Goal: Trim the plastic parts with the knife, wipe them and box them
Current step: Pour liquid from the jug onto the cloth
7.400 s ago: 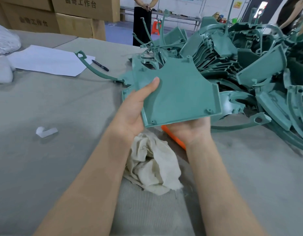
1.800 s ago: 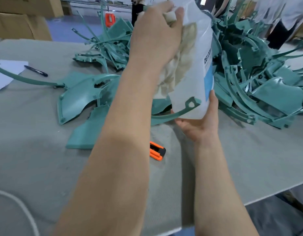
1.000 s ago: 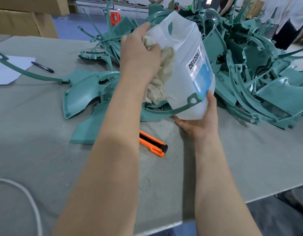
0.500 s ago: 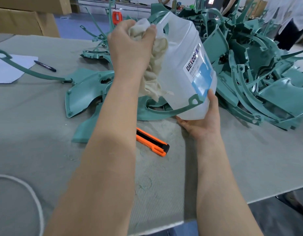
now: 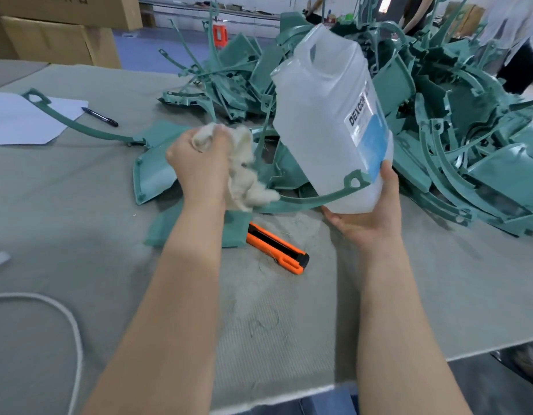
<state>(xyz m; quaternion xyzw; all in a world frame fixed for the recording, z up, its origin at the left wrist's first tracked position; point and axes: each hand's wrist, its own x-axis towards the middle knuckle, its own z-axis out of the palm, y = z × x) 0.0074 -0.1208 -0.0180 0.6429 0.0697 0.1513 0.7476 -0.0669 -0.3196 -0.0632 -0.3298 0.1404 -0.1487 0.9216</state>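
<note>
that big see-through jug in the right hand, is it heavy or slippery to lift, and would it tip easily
Probably not very heavy: the right hand alone props the jug tilted from underneath. Its smooth plastic walls look slippery, so the moulded handle near the top seems the safer grip. Being tall, it may tip if nudged high up.

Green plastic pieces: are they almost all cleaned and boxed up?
Not nearly. Some trimming looks done: the knife lies on the table among thin shavings. Right now the left hand grips the rag and the right hand holds a tilted jug, so wiping is in hand. A big pile of parts waits, and none shows in a box.
</note>
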